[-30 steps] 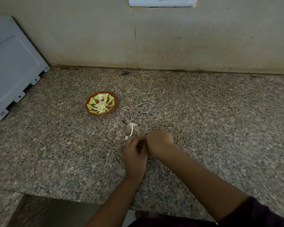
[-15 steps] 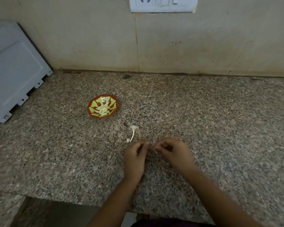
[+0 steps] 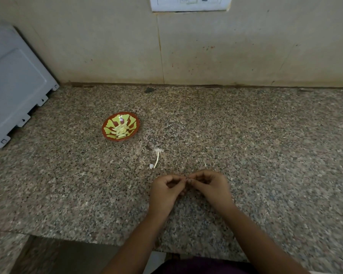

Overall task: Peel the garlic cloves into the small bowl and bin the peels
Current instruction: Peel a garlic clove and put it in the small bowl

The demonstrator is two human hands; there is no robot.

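Head view, looking down on a speckled granite counter [image 3: 265, 155].

Small bowl [image 3: 132, 119], red-brown rim with a yellow-green pattern, sits left of centre on the counter, upright. Inside it is a pile of pale peeled garlic cloves [image 3: 121, 129].

Between the bowl and the hands lies a bare garlic stalk [image 3: 157, 158], thin and whitish with its frayed end toward the wall. A small white scrap [image 3: 151, 166] lies just beside its near end.

Left hand [image 3: 164, 189] and right hand [image 3: 210, 184] are close together near the front edge. Both have fingers and thumb curled in a pinch, the tips meeting in the middle. Whatever sits between the tips is too small to make out, so I cannot tell if either hand grips anything.

A grey appliance panel [image 3: 14, 84] leans at far left. A white switch plate [image 3: 189, 3] is on the tiled wall [image 3: 107, 46]. A dark speck [image 3: 149, 89] lies by the wall joint.
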